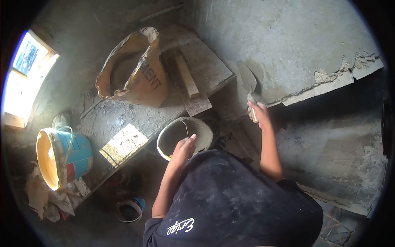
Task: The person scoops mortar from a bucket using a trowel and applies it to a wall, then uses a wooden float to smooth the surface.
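My right hand [260,113] is closed around the wooden handle of a trowel [247,78], whose blade points up and lies against or close to the grey wall. My left hand [183,151] is closed on the thin wire handle [186,128] of a round bucket [163,142] in front of my body. The bucket's rim is coated grey, and its inside looks grey; how much it holds is hard to tell. A damp-looking patch of plaster [263,78] shows on the wall beside the blade.
An open cement bag [158,92] stands on the dusty ledge, with a wooden plank [186,76] beside it. At the left, a blue and white bucket [84,152] lies tilted near a window. A small bucket [141,202] is below. The wall has a ragged edge [329,82].
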### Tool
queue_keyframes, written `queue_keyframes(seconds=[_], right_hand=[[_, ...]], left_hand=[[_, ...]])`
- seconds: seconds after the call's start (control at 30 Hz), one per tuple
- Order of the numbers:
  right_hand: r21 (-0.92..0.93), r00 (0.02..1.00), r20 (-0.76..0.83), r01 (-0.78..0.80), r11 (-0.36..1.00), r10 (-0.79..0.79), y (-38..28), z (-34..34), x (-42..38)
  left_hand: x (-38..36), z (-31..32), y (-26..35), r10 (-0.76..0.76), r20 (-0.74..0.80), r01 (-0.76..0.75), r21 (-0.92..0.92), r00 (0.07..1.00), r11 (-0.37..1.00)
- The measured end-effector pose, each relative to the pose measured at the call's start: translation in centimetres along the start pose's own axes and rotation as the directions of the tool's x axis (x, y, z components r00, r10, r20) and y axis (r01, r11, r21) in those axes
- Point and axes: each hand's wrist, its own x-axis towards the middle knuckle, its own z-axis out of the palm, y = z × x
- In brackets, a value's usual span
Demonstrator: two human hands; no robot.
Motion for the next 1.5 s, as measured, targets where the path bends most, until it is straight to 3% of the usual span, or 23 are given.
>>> queue_keyframes(seconds=[0.3, 0.53, 0.7, 0.83, 0.93, 1.0, 1.07, 1.13, 1.17, 1.2, 1.27, 1.3, 1.33, 1.37, 1.4, 1.47, 1.5], right_hand=[[-0.088, 0.997, -0.021, -0.075, 0.993, 0.074, 2.0, -0.5, -1.7], [-0.016, 1.0, -0.024, 0.003, 1.0, -0.003, -0.1, -0.5, -0.2], [0.008, 0.995, -0.075, -0.064, 0.998, 0.064, 0.5, -0.5, -2.3], [-0.044, 0.992, -0.05, -0.122, 0.992, 0.12, 2.6, -0.1, -3.9], [-0.057, 0.987, 0.054, -0.146, 0.988, 0.149, 2.7, -0.3, -5.2], [-0.094, 0.982, 0.188, -0.011, 0.996, 0.028, 0.7, -0.1, -7.3], [-0.216, 0.946, 0.294, -0.071, 0.974, 0.135, -0.9, -1.1, -8.0], [-0.495, 0.933, 0.329, 0.037, 0.868, 0.147, -2.3, -2.1, -8.2], [-0.608, 0.929, 0.366, 0.192, 0.77, 0.057, -3.2, -2.3, -8.6], [-0.647, 0.771, 0.577, 0.633, 0.425, -0.27, -2.5, -2.8, -7.9], [-0.704, 0.799, 0.602, 0.531, 0.472, -0.002, -3.6, -2.2, -8.1], [-0.7, 0.801, 0.599, 0.515, 0.494, 0.014, -5.4, -0.7, -9.0], [-0.71, 0.794, 0.56, 0.313, 0.631, 0.236, -7.8, 1.0, -9.8], [-0.707, 0.722, 0.528, 0.082, 0.703, 0.447, -8.8, 1.7, -9.9], [-0.609, 0.626, 0.688, 0.224, 0.761, 0.366, -6.5, 1.3, -8.8], [-0.558, 0.488, 0.739, 0.057, 0.828, 0.464, -5.1, 3.3, -7.4], [-0.527, 0.478, 0.756, 0.04, 0.849, 0.447, -3.3, 4.5, -6.7]], left_hand=[[-0.2, -0.1, -0.2, 0.004, -0.046, -0.005, -0.028, 0.999, 1.0], [0.1, 0.7, 0.3, -0.023, -0.016, 0.023, -0.022, 1.0, 0.999], [0.0, 0.5, 0.2, -0.007, -0.03, 0.006, -0.023, 1.0, 1.0], [-0.2, 0.6, 0.5, -0.006, -0.035, 0.006, -0.009, 0.999, 1.0], [-0.1, 0.4, 0.0, -0.032, -0.029, 0.032, -0.025, 0.999, 0.999], [-0.2, -0.5, -0.4, -0.025, -0.022, 0.022, -0.103, 0.999, 0.994], [-0.3, -1.7, -0.3, -0.101, -0.067, 0.09, -0.151, 0.993, 0.984], [-0.7, -3.0, 0.1, -0.101, -0.073, 0.084, -0.203, 0.992, 0.976], [-1.0, -3.3, 0.1, -0.108, -0.054, 0.091, -0.246, 0.993, 0.965], [-1.1, -3.5, 0.3, -0.104, -0.044, 0.087, -0.293, 0.994, 0.952], [-1.2, -3.9, 0.3, -0.102, -0.015, 0.092, -0.306, 0.995, 0.948], [-1.3, -3.9, 0.4, -0.116, -0.026, 0.103, -0.297, 0.993, 0.949], [-1.2, -3.8, 0.6, -0.124, -0.033, 0.11, -0.289, 0.992, 0.951], [-1.2, -4.0, 0.6, -0.146, -0.054, 0.125, -0.285, 0.988, 0.95], [-1.0, -4.1, 0.7, -0.164, -0.074, 0.137, -0.283, 0.984, 0.949], [-1.0, -4.1, 0.8, -0.179, -0.085, 0.153, -0.252, 0.98, 0.956], [-0.9, -4.1, 0.8, -0.188, -0.097, 0.162, -0.224, 0.977, 0.961]])
